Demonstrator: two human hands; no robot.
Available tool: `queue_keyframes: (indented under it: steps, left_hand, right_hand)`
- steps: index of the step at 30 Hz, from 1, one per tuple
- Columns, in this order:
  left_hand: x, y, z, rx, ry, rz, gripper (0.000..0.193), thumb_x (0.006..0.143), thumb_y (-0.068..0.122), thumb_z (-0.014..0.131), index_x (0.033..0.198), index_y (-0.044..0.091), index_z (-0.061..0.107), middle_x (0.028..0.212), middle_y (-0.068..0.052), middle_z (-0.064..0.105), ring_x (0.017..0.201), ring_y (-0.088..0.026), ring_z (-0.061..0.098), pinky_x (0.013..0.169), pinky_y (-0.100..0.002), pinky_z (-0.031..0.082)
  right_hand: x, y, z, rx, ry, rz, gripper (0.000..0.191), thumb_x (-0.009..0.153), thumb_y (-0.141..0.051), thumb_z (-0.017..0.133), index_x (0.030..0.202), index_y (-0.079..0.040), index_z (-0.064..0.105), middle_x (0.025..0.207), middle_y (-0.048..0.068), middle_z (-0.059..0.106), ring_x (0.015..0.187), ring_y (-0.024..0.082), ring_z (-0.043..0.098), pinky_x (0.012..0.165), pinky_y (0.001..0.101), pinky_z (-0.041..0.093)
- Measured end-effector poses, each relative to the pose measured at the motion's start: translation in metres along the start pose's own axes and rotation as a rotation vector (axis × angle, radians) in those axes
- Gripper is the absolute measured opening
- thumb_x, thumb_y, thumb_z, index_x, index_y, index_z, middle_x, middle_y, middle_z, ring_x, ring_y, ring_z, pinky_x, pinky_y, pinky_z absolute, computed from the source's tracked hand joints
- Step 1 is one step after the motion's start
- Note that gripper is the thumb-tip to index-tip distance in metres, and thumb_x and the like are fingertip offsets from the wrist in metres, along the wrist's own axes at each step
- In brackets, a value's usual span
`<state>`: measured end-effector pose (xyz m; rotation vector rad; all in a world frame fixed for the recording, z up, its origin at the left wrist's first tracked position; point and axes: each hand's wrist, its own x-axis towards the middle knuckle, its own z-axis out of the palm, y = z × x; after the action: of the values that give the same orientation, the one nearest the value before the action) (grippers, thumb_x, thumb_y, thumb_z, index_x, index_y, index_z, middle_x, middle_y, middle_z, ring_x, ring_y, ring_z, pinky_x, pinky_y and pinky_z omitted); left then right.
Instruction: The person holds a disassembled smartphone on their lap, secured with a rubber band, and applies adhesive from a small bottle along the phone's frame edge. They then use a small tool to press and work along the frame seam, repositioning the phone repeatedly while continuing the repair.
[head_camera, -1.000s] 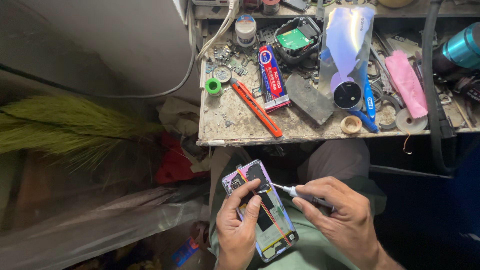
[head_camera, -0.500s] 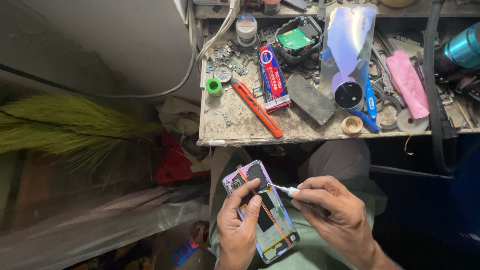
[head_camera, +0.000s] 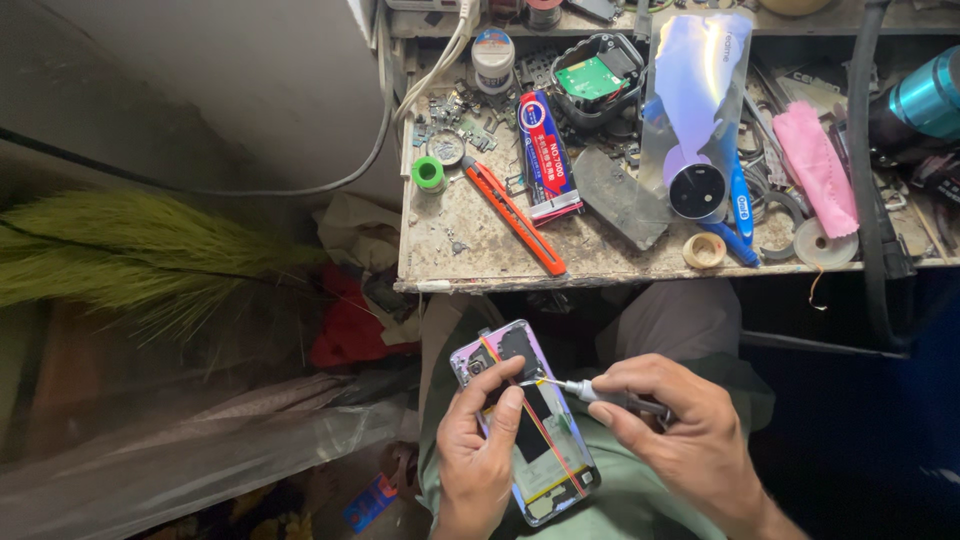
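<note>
An opened smartphone (head_camera: 524, 415) with its back off lies over my lap, showing a black board, a battery and a red and yellow cable. My left hand (head_camera: 480, 455) grips it from the left side, thumb resting on the inside. My right hand (head_camera: 675, 430) holds a small silver screwdriver (head_camera: 585, 390), its tip touching the phone's upper inside near my left thumb. The phone's shiny iridescent back cover (head_camera: 700, 110) lies on the workbench (head_camera: 450, 250) above.
The dirty workbench carries an orange utility knife (head_camera: 515, 215), a glue tube (head_camera: 545, 150), a green tape roll (head_camera: 428, 173), a pink cloth (head_camera: 815, 165), a grey block (head_camera: 620, 198) and tape rolls. A green broom (head_camera: 140, 255) lies at the left; plastic sheeting covers the floor.
The screwdriver tip and my right hand have shifted slightly at the phone's upper part. The phone stays in my left hand.
</note>
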<state>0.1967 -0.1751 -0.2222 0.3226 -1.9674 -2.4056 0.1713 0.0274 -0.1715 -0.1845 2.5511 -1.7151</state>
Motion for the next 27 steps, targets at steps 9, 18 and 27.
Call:
queue_keyframes:
  steps: [9,18,27]
  left_hand:
    - [0.003,-0.013,-0.005,-0.245,-0.125,-0.111,0.023,0.101,0.012,0.065,0.117,-0.003,0.072,0.097,-0.002,0.070,0.089,-0.007,0.060,0.081,-0.022,0.048]
    - [0.007,-0.006,-0.004,-0.014,-0.053,0.001,0.017,0.099,0.012,0.067,0.108,-0.001,0.074,0.097,-0.003,0.066,0.088,-0.008,0.060,0.079,-0.022,0.047]
    - [0.006,0.009,-0.006,0.206,-0.070,0.062,0.016,0.099,0.015,0.068,0.106,0.002,0.075,0.090,-0.005,0.066,0.081,-0.011,0.061,0.072,-0.025,0.049]
  right_hand:
    - [0.000,0.010,0.002,0.180,-0.079,0.216,0.022,0.082,-0.005,0.080,0.103,0.001,0.080,0.092,0.005,0.075,0.073,0.004,0.064,0.060,0.0202,0.050]
    - [0.004,0.002,0.001,0.041,-0.061,0.053,0.021,0.080,-0.006,0.082,0.100,-0.001,0.080,0.090,0.004,0.077,0.070,0.004,0.064,0.056,0.0198,0.050]
    - [-0.001,-0.010,0.001,-0.099,-0.027,-0.171,0.023,0.078,-0.005,0.083,0.101,-0.007,0.079,0.093,0.003,0.074,0.068,0.002,0.064,0.053,0.0181,0.049]
